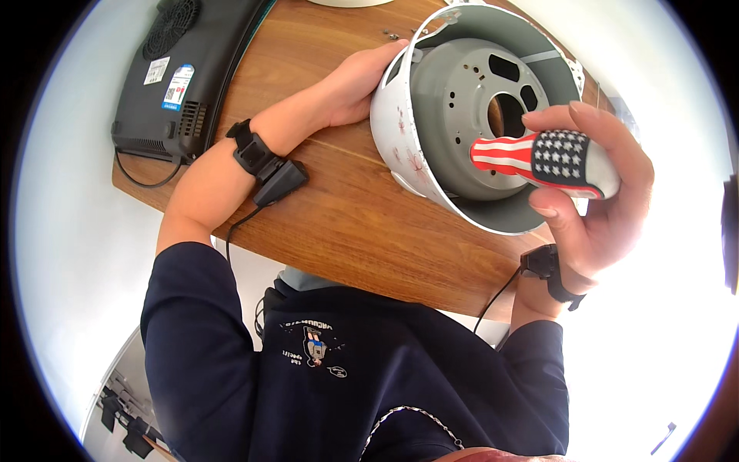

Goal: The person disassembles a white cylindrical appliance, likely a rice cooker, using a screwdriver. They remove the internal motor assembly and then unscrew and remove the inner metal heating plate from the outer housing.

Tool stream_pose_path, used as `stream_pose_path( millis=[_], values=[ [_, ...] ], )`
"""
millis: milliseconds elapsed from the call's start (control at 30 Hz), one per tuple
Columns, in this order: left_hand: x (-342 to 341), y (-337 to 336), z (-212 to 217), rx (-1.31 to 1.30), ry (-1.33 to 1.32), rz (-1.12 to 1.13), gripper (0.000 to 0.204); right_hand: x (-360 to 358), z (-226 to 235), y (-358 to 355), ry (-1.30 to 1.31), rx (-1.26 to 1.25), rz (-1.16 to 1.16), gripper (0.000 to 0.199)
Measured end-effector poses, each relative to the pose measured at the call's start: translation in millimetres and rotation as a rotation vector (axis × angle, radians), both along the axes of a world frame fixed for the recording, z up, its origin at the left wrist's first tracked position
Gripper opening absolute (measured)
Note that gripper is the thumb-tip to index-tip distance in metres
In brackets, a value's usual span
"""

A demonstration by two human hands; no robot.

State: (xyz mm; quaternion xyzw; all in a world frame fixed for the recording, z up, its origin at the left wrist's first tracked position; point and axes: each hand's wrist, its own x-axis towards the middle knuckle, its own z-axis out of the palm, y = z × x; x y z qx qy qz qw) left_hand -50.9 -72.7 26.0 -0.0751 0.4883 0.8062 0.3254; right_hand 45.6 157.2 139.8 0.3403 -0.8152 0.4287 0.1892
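A white rice cooker housing (396,138) with a pinkish floral print lies tipped on the table, its open end facing me. Inside sits a grey metal bowl-shaped liner (443,100) with slots, small holes and a round central opening. My left hand (358,85) grips the housing's left side, its fingertips partly hidden behind the wall. In my right hand (616,185) is a screwdriver (543,160), its thick handle red and white striped with white stars on a dark band. The handle points left over the liner; the shaft and tip cannot be seen.
A black appliance (165,92) with a round vent and stickers lies at the table's left, its cord near the edge. Small loose metal parts (391,35) are scattered beyond the housing. Part of a pale round object (350,2) shows at the far edge of the wooden table (346,200).
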Motion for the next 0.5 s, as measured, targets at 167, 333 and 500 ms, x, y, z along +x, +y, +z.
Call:
stream_pose_path(
  millis=[167, 333, 500],
  values=[
    [-4, 0, -10, -0.012, 0.039, -0.019, 0.043, 2, 4, 8, -0.067, 0.033, 0.040, 0.066],
    [-5, -1, -17, 0.042, 0.048, -0.026, 0.042, 0, 6, 13, -0.095, 0.066, 0.029, 0.055],
    [-12, 0, -36, 0.059, 0.078, -0.051, 0.042, -3, 1, 9, -0.021, 0.043, 0.040, 0.056]
  ],
)
